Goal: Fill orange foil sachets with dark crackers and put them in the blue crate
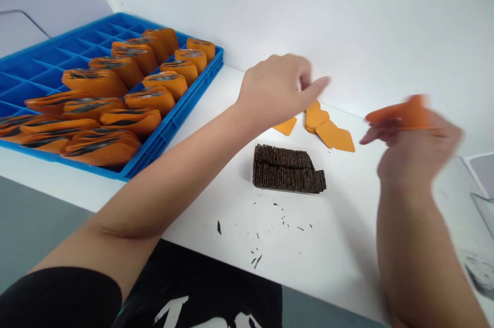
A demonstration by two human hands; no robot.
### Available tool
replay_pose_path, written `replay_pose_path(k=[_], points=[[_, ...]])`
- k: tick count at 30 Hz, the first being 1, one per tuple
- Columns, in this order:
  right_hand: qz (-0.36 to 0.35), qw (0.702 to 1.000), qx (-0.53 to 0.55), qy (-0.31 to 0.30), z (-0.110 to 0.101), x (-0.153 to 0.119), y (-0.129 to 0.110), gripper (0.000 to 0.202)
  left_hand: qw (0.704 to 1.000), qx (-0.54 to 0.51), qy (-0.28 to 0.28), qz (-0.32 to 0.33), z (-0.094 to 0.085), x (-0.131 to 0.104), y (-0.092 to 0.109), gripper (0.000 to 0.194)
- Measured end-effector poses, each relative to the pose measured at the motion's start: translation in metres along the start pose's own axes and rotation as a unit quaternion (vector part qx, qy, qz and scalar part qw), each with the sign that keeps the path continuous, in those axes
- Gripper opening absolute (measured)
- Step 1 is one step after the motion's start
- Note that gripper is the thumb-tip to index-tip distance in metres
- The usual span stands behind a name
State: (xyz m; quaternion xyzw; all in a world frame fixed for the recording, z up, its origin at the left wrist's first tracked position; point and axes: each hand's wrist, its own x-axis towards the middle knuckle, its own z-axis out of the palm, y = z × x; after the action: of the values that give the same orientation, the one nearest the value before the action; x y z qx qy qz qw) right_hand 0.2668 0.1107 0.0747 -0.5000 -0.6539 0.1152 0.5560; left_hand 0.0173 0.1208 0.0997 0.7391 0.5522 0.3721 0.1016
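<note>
My left hand (276,86) is raised over the white table, its fingers curled and its thumb stretched out to the right; what lies inside the curl, if anything, is hidden. On the right, my right hand (415,148) holds an orange packet (409,113), blurred by motion. Between my arms a shallow clear tray (285,190) is filled with rows of thin dark brown pieces (283,168). Behind it, flat orange packets (335,135) lie in an overlapping pile, and another orange packet (286,126) lies just below my left hand.
A blue divided crate (154,145) on the left holds many filled orange packets (133,58) standing upright or leaning. Dark crumbs (219,227) are scattered on the white table (309,251) near its front edge. Clear objects (482,215) stand at the far right edge.
</note>
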Motion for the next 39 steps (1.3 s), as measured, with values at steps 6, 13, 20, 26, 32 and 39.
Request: replay_pose_path(k=[6,13,20,26,32,39], points=[[0.004,0.998,-0.061,-0.018,0.028,-0.02,0.05,0.046,0.973,0.139,-0.179,-0.044,0.059,0.011,-0.045,0.061],[0.039,0.993,-0.114,-0.005,0.017,-0.023,0.076,0.039,0.96,0.109,-0.257,0.012,0.087,-0.002,-0.08,0.069],[0.101,0.985,-0.135,-0.027,-0.029,-0.069,0.085,0.044,0.967,0.085,-0.237,0.027,0.095,0.002,-0.085,0.047],[0.136,0.984,-0.116,0.006,-0.046,-0.086,0.087,0.049,0.983,0.032,-0.179,-0.026,0.097,-0.002,-0.083,0.049],[0.148,0.983,-0.104,0.015,-0.04,-0.065,0.108,0.045,0.99,-0.123,-0.038,-0.053,0.098,-0.007,-0.091,0.036],[0.207,0.976,-0.057,0.016,-0.039,-0.066,0.12,0.053,0.953,-0.274,0.125,-0.025,0.08,0.009,-0.066,0.033]])
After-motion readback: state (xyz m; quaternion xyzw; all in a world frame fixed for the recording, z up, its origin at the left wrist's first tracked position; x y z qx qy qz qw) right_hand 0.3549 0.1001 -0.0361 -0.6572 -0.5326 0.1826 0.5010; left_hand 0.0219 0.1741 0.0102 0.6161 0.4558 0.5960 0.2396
